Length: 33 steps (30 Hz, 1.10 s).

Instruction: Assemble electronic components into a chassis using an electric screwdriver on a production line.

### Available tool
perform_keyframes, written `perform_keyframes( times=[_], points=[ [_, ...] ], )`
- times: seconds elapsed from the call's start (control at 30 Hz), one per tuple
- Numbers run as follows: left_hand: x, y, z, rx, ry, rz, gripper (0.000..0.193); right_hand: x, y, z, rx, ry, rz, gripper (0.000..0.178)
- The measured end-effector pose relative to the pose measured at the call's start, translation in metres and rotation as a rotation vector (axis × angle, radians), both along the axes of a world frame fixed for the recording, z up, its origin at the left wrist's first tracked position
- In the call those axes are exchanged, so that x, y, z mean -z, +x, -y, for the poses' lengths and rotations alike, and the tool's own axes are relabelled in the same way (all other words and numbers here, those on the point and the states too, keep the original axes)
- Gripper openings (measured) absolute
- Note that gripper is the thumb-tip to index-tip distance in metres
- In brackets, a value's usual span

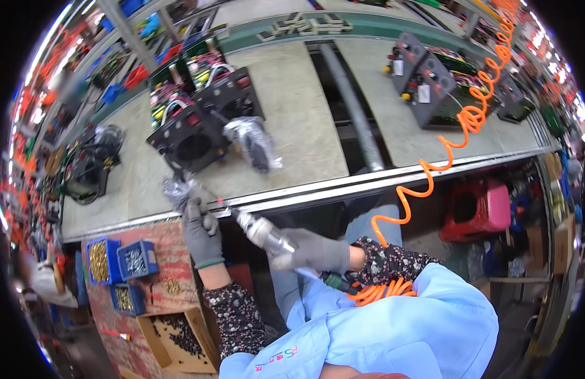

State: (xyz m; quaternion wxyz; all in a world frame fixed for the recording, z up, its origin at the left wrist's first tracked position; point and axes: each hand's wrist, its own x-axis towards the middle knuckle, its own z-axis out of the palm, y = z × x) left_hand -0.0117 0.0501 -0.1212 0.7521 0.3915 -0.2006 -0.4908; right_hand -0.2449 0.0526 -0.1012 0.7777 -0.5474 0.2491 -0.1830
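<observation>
My right hand, in a grey glove, is wrapped round a silver and grey power screwdriver. The driver's thin bit points up and left, past the table edge, toward my other hand. My left hand, gloved the same way, is at the table's front edge with its fingers curled together. Whatever sits between those fingers is too small or hidden to name. Just beyond them lies a clear plastic-wrapped bundle. Behind it stands a black fan-fronted panel unit with wires and circuit boards, a second bagged dark part beside it.
Blue bins of screws and a cardboard box of black bits stand on a worn red board at left. An orange coiled hose hangs at right. More black units sit across the gap; a red plastic stool is below.
</observation>
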Motion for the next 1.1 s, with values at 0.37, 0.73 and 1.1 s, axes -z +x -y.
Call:
perform_keyframes(
  times=[0.37,0.73,1.1],
  points=[
    [-0.031,-0.024,-0.004,-0.056,0.122,0.542,0.017,0.011,-0.037,-0.026,-0.072,-0.139,-0.034,0.043],
    [-0.059,-0.014,-0.025,0.389,0.158,0.814,0.014,0.013,-0.072,-0.034,-0.225,-0.181,0.024,0.053],
    [0.030,-0.042,0.040,0.001,0.046,0.790,0.032,-0.005,-0.037,0.013,0.250,-0.184,0.099,0.032]
  ],
)
